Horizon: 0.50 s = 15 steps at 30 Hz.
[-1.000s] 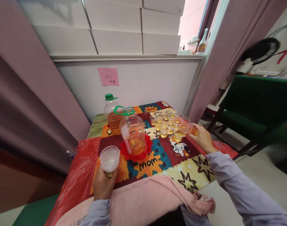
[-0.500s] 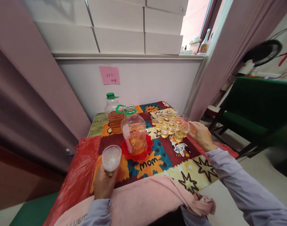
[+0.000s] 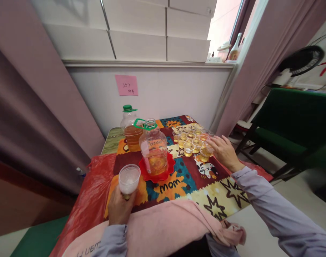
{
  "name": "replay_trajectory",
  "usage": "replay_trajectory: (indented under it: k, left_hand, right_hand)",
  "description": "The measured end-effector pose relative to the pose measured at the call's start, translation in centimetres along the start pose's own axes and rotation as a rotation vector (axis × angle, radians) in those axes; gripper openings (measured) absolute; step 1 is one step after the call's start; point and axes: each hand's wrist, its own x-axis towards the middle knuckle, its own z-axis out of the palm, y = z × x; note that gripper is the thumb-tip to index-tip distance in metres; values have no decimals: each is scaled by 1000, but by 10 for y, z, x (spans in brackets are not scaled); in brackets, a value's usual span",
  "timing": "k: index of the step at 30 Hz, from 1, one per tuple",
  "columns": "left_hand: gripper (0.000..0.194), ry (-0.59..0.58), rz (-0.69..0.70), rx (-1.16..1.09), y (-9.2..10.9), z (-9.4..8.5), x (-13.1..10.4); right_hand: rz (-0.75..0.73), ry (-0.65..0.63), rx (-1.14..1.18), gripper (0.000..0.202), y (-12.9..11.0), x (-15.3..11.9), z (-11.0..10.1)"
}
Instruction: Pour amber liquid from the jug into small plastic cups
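Note:
My left hand [image 3: 121,206] is wrapped round the lower part of a stack of clear plastic cups [image 3: 129,180], near the table's front left. My right hand [image 3: 225,151] has its fingers stretched out beside the right edge of a tight group of filled cups [image 3: 197,143]. Its fingertips reach the rims there; whether they touch is hard to tell. The cups hold yellowish liquid. Between the hands, an uncapped clear jug [image 3: 154,153] with a green handle and some amber liquid stands on a red scalloped tray [image 3: 170,172].
Behind the open jug is a second jug [image 3: 132,134] with a green cap, partly full. A patterned mat [image 3: 173,185] covers the table, and red plastic sheeting [image 3: 94,185] hangs at the left. A green chair [image 3: 294,121] stands to the right.
My right hand has let go of a cup at the right edge of the group, and its fingers have straightened. My left hand still holds the stacked cups. The view has shifted slightly.

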Motion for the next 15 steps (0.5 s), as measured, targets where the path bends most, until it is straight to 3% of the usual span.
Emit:
replay_trajectory:
  k: [2,5,8,11,15]
  left_hand:
    - [46,26,28,3,-4,4,-1]
    - [49,73,94,-23,-7,10,-3]
    - [50,80,164,-63,-6,12,-7]
    - [44,65,195,-64,-3,11,-11]
    - [41,56,200,-49,-3,10,-16]
  right_hand:
    - [21,24,22,48,-8,3,-9]
    - [251,127,195,46,-37,9,-30]
    - [457,205,694,73,-94,16,-56]
    - [419,179,1276,78,-165,24,-86]
    - [313,127,1535,72,-240,38,-115]
